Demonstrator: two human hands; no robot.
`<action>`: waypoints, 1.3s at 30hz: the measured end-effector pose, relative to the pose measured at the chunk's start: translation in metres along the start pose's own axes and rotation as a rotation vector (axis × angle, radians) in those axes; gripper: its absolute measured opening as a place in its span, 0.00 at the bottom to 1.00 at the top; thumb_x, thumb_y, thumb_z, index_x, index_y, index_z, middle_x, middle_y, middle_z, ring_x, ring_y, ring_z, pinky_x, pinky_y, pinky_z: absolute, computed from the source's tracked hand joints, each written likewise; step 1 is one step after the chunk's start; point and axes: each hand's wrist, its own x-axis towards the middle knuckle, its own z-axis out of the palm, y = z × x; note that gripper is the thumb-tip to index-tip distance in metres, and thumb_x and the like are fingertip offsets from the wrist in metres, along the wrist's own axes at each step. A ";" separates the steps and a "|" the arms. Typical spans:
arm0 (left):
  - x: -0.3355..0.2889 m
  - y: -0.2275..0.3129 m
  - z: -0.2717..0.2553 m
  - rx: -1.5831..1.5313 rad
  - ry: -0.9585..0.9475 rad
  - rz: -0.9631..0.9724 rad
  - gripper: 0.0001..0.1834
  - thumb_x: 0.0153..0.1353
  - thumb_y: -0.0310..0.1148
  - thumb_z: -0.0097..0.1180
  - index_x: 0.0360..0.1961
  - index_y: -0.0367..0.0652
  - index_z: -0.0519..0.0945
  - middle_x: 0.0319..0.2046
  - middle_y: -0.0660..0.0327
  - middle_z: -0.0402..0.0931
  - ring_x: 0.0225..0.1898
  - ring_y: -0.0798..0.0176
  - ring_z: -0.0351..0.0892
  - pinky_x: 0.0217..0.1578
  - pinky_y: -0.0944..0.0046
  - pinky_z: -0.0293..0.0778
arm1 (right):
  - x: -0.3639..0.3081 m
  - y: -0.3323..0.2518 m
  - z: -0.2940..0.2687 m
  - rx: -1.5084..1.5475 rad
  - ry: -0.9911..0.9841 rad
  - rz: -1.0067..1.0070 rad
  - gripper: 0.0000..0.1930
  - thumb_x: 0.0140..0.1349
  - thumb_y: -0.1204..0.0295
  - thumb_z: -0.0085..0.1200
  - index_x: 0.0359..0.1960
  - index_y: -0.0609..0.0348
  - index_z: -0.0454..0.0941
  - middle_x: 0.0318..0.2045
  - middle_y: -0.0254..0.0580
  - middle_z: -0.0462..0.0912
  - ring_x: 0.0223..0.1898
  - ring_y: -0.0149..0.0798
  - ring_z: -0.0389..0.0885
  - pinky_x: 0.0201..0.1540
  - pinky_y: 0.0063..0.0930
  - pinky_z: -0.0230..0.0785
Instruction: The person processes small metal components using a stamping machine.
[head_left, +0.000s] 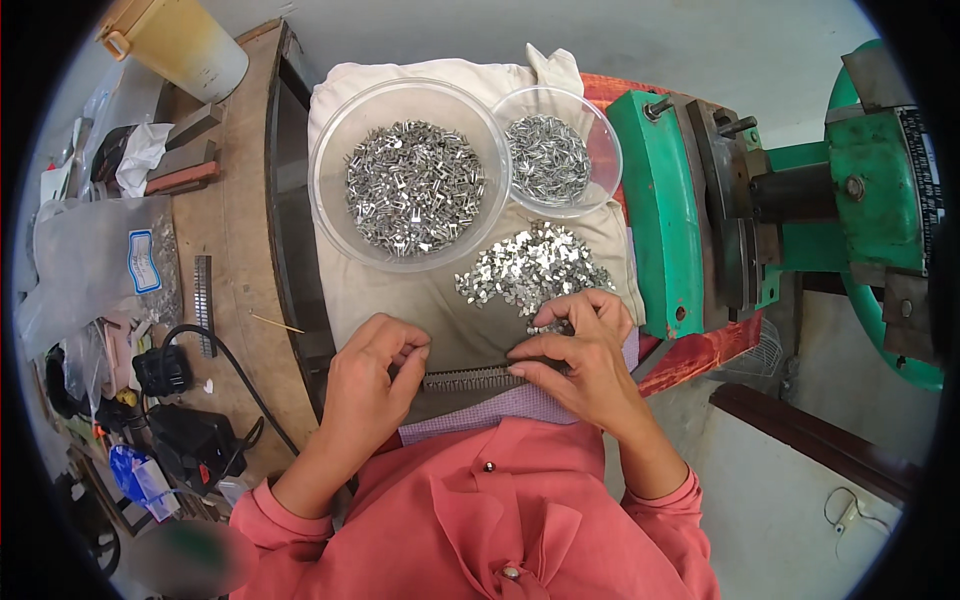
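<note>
I saw a narrow toothed metal strip (pixel 470 377) lying level across the beige cloth (pixel 400 295), just below the loose heap of small shiny metal pieces (pixel 530 268). A row of those pieces stood seated along the strip, and a few loose ones (pixel 548 327) lay just above its right end.

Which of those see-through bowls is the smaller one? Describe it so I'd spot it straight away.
Start at the big green machine on the right. Just left of it, on the cream cloth, sits the small clear bowl of tiny shiny metal pieces. Its neighbour, the large clear bowl, is much wider and lies further left.
</note>
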 end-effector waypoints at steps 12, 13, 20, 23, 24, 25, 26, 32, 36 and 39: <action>0.000 0.001 0.000 0.016 0.004 0.018 0.05 0.58 0.19 0.59 0.36 0.35 0.80 0.32 0.55 0.77 0.31 0.57 0.83 0.33 0.63 0.77 | 0.002 -0.005 0.004 -0.026 0.019 0.008 0.09 0.48 0.57 0.72 0.26 0.43 0.89 0.41 0.29 0.76 0.53 0.45 0.65 0.56 0.46 0.47; 0.000 0.001 0.000 0.016 0.006 0.017 0.05 0.58 0.19 0.59 0.36 0.35 0.80 0.32 0.55 0.77 0.31 0.57 0.83 0.33 0.63 0.77 | 0.003 -0.004 0.004 -0.016 0.029 0.011 0.10 0.47 0.56 0.72 0.25 0.44 0.89 0.41 0.29 0.76 0.53 0.45 0.65 0.55 0.46 0.47; 0.000 0.001 -0.001 0.017 0.000 0.015 0.05 0.58 0.19 0.59 0.36 0.35 0.80 0.32 0.54 0.77 0.31 0.56 0.83 0.34 0.62 0.77 | 0.004 -0.008 0.009 -0.030 0.021 0.016 0.11 0.47 0.56 0.72 0.26 0.45 0.89 0.40 0.29 0.76 0.53 0.45 0.65 0.56 0.47 0.46; -0.001 0.002 -0.002 0.027 -0.005 0.017 0.05 0.58 0.20 0.60 0.36 0.35 0.80 0.32 0.54 0.77 0.32 0.55 0.83 0.34 0.61 0.77 | 0.006 -0.009 0.008 -0.031 0.016 0.017 0.12 0.46 0.55 0.73 0.25 0.46 0.89 0.40 0.28 0.76 0.53 0.45 0.65 0.56 0.48 0.47; -0.001 0.002 -0.002 0.026 -0.009 0.017 0.05 0.58 0.20 0.60 0.36 0.35 0.80 0.32 0.54 0.77 0.32 0.55 0.83 0.34 0.61 0.77 | 0.007 -0.009 0.007 -0.024 0.008 0.010 0.12 0.45 0.55 0.73 0.25 0.47 0.89 0.40 0.28 0.76 0.52 0.45 0.66 0.56 0.48 0.47; -0.002 0.003 -0.003 0.027 -0.007 0.016 0.05 0.58 0.20 0.60 0.36 0.35 0.80 0.32 0.54 0.77 0.32 0.55 0.83 0.34 0.61 0.77 | 0.007 -0.009 0.005 -0.012 0.017 0.013 0.13 0.45 0.55 0.73 0.25 0.47 0.88 0.39 0.28 0.76 0.52 0.45 0.66 0.56 0.48 0.47; -0.003 0.003 -0.003 0.030 -0.013 0.012 0.05 0.58 0.20 0.60 0.36 0.35 0.80 0.32 0.54 0.77 0.32 0.54 0.83 0.34 0.60 0.77 | 0.008 -0.009 0.005 -0.013 -0.001 -0.001 0.13 0.45 0.55 0.73 0.25 0.47 0.88 0.39 0.28 0.76 0.52 0.45 0.66 0.56 0.48 0.47; -0.008 0.006 -0.006 0.043 -0.032 0.025 0.05 0.58 0.20 0.60 0.36 0.36 0.80 0.34 0.54 0.77 0.33 0.54 0.83 0.34 0.60 0.77 | 0.011 -0.012 0.001 -0.043 -0.017 0.011 0.12 0.43 0.58 0.74 0.25 0.48 0.88 0.39 0.28 0.76 0.51 0.43 0.67 0.58 0.43 0.48; -0.014 0.008 -0.009 0.043 -0.041 0.014 0.05 0.58 0.20 0.61 0.36 0.35 0.80 0.35 0.54 0.77 0.32 0.54 0.82 0.33 0.61 0.77 | 0.012 -0.006 -0.008 -0.016 -0.058 -0.020 0.09 0.44 0.63 0.73 0.27 0.49 0.89 0.38 0.28 0.77 0.50 0.42 0.68 0.58 0.42 0.50; -0.020 0.008 -0.011 0.057 -0.029 0.030 0.06 0.57 0.20 0.61 0.36 0.35 0.80 0.36 0.54 0.76 0.32 0.54 0.81 0.33 0.62 0.76 | 0.010 0.000 -0.012 0.005 -0.094 -0.028 0.08 0.44 0.65 0.73 0.27 0.49 0.89 0.38 0.28 0.78 0.50 0.41 0.68 0.58 0.41 0.52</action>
